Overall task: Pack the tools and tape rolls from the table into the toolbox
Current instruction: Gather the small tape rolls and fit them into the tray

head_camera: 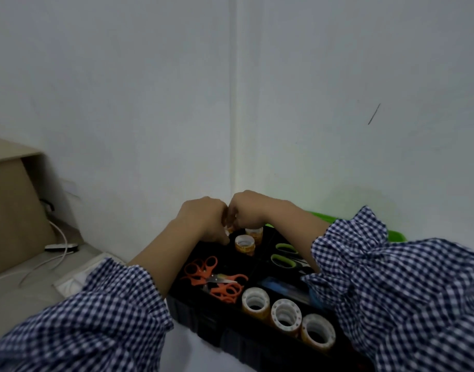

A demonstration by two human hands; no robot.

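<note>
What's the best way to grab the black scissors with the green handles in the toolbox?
Pinch the green handle loops from above, coming from the left. The scissors lie flat with the loops exposed, and the blade end runs under the right forearm.

white wall corner (234,103) | cardboard box (10,210) left | white cables (59,255)

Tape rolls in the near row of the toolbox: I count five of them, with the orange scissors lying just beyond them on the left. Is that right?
Not quite. The head view shows three tape rolls in the near row of the toolbox, not five. The orange scissors do lie just beyond them on the left.
</note>
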